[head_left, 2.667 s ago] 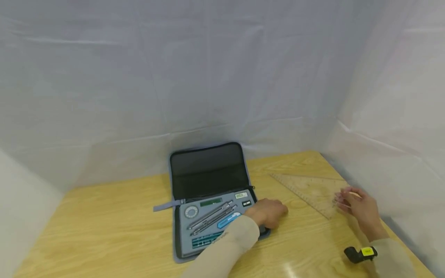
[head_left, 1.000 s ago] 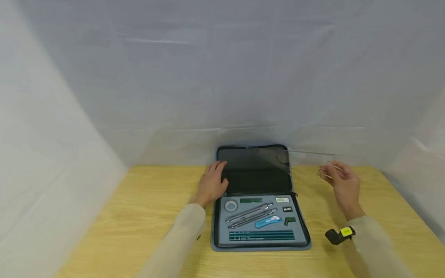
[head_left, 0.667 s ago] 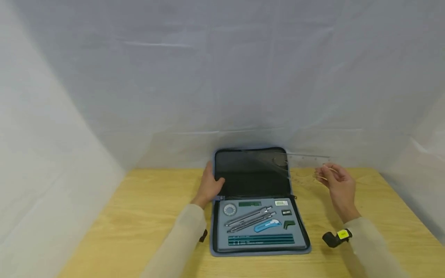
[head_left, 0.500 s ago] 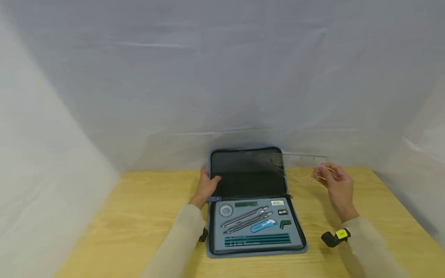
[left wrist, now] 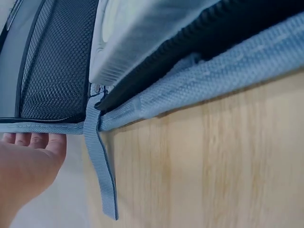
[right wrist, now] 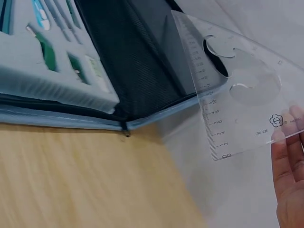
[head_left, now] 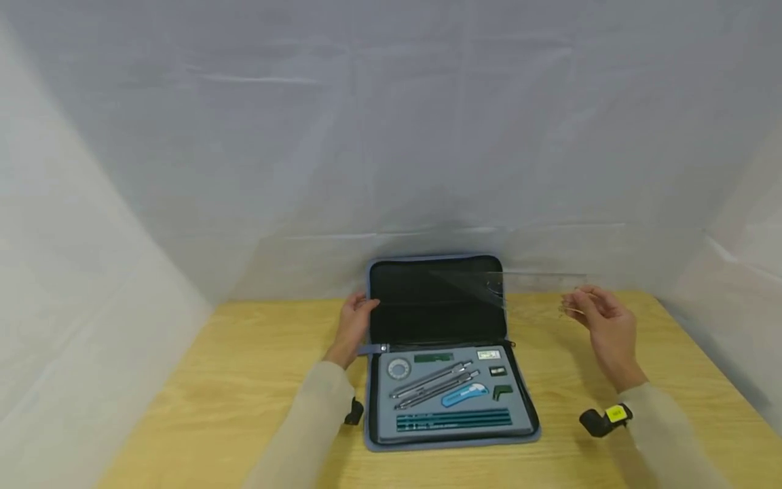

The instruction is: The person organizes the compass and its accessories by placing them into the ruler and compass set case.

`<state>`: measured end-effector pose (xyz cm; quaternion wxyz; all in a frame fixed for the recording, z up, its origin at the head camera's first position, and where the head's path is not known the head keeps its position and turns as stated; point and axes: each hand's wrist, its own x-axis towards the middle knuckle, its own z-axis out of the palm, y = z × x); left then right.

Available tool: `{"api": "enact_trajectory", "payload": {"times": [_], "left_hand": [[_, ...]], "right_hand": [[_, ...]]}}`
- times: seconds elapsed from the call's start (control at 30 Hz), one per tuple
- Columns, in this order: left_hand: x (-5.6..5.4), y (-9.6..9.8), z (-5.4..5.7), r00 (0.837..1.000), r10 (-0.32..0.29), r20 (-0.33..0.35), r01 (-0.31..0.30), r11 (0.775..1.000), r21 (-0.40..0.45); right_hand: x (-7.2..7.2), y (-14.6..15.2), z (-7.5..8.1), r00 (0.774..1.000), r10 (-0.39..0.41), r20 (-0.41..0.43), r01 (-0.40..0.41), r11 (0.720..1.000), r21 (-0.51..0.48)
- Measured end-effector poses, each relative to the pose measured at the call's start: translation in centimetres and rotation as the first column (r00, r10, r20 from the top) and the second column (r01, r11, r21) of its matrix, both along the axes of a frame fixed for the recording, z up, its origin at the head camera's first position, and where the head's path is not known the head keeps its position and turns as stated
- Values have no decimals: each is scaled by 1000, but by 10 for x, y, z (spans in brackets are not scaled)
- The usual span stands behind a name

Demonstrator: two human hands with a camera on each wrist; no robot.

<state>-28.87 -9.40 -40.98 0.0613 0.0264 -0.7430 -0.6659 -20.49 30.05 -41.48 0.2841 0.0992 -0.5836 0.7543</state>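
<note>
A clear set square [right wrist: 237, 95] with printed scales and curved cut-outs is pinched at one corner by my right hand [head_left: 605, 326]. In the head view it is faint, and its pointed end reaches across in front of the case lid [head_left: 434, 319]. The lid belongs to a blue zip case [head_left: 455, 445], lying unzipped with its black mesh pocket [left wrist: 57, 61] showing. At the lid's left edge, my left hand [head_left: 353, 326] grips the border, thumb in front and fingers behind it.
A grey insert [head_left: 519, 421] holds green pencils [head_left: 453, 420], two metallic pens [head_left: 434, 384], a blue cutter [head_left: 464, 394], a sharpener [head_left: 497, 371], an eraser [head_left: 488, 354] and a round white piece [head_left: 399, 369]. The wooden table [head_left: 244, 380] meets white curtains [head_left: 305, 136].
My right hand has lifted the set square off the table toward the lid. My left hand has moved from the case's right side to the lid's left edge, now gripping it. The view has swung.
</note>
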Motion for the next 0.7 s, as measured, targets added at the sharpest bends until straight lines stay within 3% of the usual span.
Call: {"api": "enact_trajectory", "payload": {"times": [0.23,0.3,0.47,0.63,0.7], "left_hand": [[3,3,8,999,2,-37,-1,1000,20],[3,5,8,999,-17,-39,18,999,33],[4,7,7,997,-55,-52,58,997,51],[5,8,2,995,-54,-85,59,996,64],[6,9,0,994,-55,-94,62,996,70]], "right_hand": [[0,3,26,995,-34,-94,52,979,197],[4,-1,38,990,-65,-125,101,947,305],[13,-19,66,958,-168,-231,267,815,514],[11,-37,78,944,-165,-285,303,773,557],[8,-42,78,947,-162,-277,297,770,565]]}}
